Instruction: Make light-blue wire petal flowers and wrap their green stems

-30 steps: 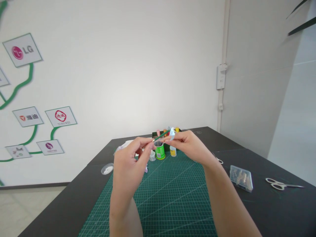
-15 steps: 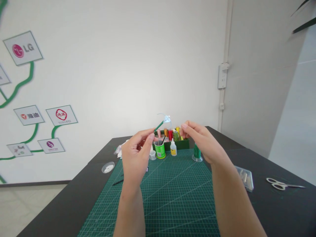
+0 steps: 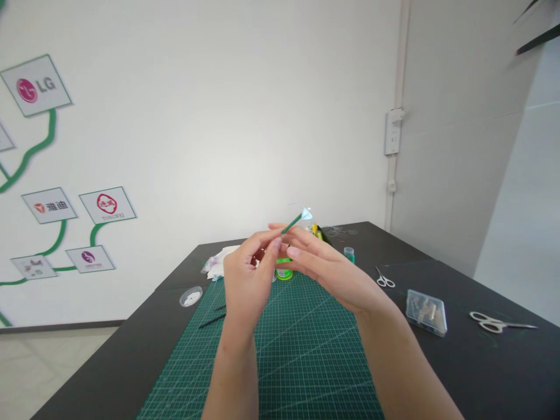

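My left hand (image 3: 250, 274) pinches a thin green stem (image 3: 292, 223) between thumb and fingers. The stem slants up to the right and ends in a pale blue flower-like tip (image 3: 307, 214) with fine filaments. Close beside it is my right hand (image 3: 326, 265), its fingers stretched out behind the stem and its thumb apart below them. The right fingertips reach the left hand's fingers; whether they touch the stem I cannot tell. No thread can be made out between the hands.
A green cutting mat (image 3: 306, 350) covers the table's middle. A green can (image 3: 284, 274) stands behind the hands. To the right lie small scissors (image 3: 385, 280), a clear box (image 3: 426, 312) and larger scissors (image 3: 499, 322). A round dish (image 3: 191, 297) and dark rods (image 3: 212, 321) lie left.
My right hand has moved left to the stem, and its closed fingers have straightened out. The stem and flower-like tip have shifted slightly right. My hands now cover the small bottle and most thread spools.
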The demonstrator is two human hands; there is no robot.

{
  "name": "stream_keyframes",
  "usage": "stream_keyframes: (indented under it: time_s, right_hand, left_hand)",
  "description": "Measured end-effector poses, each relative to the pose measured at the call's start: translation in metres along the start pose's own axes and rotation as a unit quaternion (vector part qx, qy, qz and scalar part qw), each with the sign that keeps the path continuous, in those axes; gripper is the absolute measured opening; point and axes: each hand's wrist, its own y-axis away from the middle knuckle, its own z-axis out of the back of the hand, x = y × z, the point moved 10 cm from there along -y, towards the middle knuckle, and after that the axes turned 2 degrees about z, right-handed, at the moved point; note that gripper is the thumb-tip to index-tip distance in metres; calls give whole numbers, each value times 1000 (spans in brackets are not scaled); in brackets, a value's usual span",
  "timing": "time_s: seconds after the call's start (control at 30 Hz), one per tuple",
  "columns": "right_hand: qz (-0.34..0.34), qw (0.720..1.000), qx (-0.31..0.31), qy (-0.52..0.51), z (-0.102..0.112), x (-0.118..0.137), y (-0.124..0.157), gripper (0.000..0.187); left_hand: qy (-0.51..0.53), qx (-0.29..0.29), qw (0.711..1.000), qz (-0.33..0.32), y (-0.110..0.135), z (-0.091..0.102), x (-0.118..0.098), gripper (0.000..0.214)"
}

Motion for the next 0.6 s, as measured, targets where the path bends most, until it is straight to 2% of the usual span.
stream_keyframes:
  time_s: [0.1,0.27,0.37,0.5,0.6]
  right_hand:
    - [-12,999,-9,38,-4,-7,-5,36]
    - [21,982,-139,127,15,-12,-8,37]
    - [41,967,-191,163,22,-10,-6,36]
    - [75,952,-213,205,25,-3,-3,34]
    - [93,932,-209,281,23,4,-1,29]
  left_hand:
    - [-28,-19,999,-7,0,3,0,20]
    - [-64,-44,997,-12,0,8,-1,19]
    - [-63,-54,997,-4,-2,11,1,20]
    - [-57,-56,997,8,-3,14,6,23]
    - [-75,-48,996,26,-5,16,11,25]
